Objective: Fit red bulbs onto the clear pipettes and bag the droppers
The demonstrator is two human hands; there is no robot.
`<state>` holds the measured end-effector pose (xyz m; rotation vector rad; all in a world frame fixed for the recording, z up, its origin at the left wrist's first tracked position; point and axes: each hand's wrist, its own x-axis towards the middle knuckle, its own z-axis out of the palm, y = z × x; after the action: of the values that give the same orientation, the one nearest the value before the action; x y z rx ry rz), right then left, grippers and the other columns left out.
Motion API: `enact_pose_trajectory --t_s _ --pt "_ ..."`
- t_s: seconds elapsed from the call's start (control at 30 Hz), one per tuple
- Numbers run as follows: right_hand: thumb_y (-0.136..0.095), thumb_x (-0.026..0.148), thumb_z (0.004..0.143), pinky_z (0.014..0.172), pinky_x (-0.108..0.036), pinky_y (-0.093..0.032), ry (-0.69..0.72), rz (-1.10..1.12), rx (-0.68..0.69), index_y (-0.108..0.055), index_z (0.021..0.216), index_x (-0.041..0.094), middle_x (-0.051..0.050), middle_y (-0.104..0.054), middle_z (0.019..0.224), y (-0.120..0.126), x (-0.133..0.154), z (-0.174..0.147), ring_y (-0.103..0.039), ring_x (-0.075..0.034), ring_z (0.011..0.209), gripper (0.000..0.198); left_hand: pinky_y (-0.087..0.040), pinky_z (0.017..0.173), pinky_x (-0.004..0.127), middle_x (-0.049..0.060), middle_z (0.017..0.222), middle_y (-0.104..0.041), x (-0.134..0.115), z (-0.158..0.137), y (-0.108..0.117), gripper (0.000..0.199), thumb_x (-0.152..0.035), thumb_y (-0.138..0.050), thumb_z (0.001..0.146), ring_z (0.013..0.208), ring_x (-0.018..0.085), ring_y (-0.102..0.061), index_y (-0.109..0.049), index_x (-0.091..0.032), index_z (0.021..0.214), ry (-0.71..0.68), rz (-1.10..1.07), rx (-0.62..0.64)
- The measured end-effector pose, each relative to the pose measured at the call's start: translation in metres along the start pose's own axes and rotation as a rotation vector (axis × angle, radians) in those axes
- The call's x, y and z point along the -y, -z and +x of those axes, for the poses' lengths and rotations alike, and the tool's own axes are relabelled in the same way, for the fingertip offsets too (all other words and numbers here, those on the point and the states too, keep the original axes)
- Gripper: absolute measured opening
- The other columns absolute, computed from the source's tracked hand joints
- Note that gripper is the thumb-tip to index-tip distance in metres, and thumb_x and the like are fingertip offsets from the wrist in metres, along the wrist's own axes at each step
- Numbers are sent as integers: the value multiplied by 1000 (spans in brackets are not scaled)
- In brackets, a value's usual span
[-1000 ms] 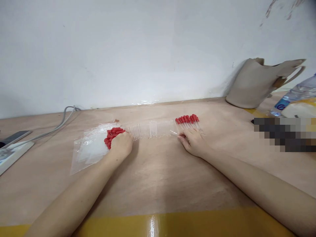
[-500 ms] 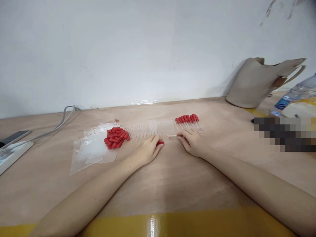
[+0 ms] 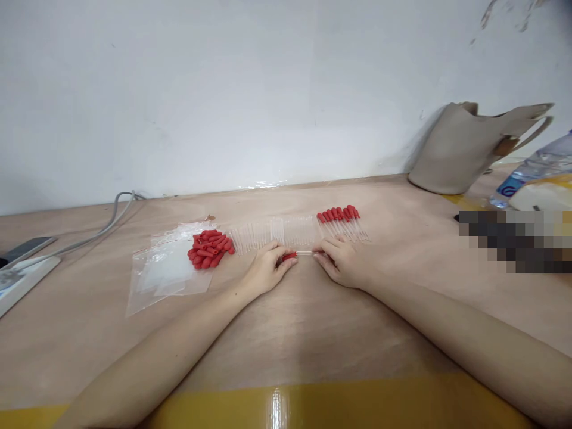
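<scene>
My left hand [image 3: 267,268] pinches a red rubber dropper bulb [image 3: 290,256], its open end facing right. Between the fingers of my right hand [image 3: 338,262] is a thin clear dropper tube [image 3: 304,253], lying level. The tube's left end meets the mouth of the bulb; how deep it sits I cannot tell. Behind both hands runs a row of bare clear tubes [image 3: 257,235]. Several droppers with red bulbs [image 3: 338,214] lie side by side behind my right hand. A heap of loose red bulbs [image 3: 210,250] is left of my left hand.
Clear plastic bags [image 3: 165,274] lie flat under and beside the heap. A grey cable [image 3: 102,229], a phone [image 3: 29,250] and a white power strip [image 3: 31,277] are at the left. At the right stand a beige bag [image 3: 460,149] and a plastic bottle [image 3: 536,170]. A wall closes the back.
My right hand has moved slightly left and toward me, bringing the tube from apart to the bulb's mouth. My left hand has stayed nearly in place, and more of the bulb shows.
</scene>
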<state>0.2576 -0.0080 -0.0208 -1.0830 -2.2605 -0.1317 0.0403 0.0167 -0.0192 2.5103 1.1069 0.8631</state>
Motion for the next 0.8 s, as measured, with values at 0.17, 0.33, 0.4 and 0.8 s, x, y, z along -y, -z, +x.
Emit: enact_pose_trajectory --t_s 0.17,0.33,0.4,0.8 --pt "-43 23 87 68 -27 -37 0 65 -3 -60 84 18 -2 -61 73 3 4 2 -52 -14 68 18 -44 71 26 3 84 -62 -1 0 0 18 -30 -49 87 78 14 -56 -62 -17 90 -23 -59 -73" --pt "-43 23 88 66 -25 -40 -8 287 32 -63 87 19 -2 -61 73 2 -2 4 -55 -13 69 20 -46 69 24 2 83 -67 1 -2 -1 18 -28 -50 87 73 13 -60 -64 -18 92 -51 -169 -65" --pt "-44 24 88 66 -25 -40 -7 344 46 -63 88 19 -1 -62 74 1 -5 4 -55 -13 68 20 -46 68 23 2 82 -68 1 -3 -1 18 -28 -51 87 72 13 -61 -65 -17 91 -76 -194 -45" --pt "-44 21 88 68 -29 -29 117 17 77 -65 85 19 -2 -64 76 -1 -16 3 -46 -11 59 22 -46 67 22 3 79 -67 -2 -3 0 20 -29 -51 86 72 13 -61 -66 -16 88 -86 -131 55"
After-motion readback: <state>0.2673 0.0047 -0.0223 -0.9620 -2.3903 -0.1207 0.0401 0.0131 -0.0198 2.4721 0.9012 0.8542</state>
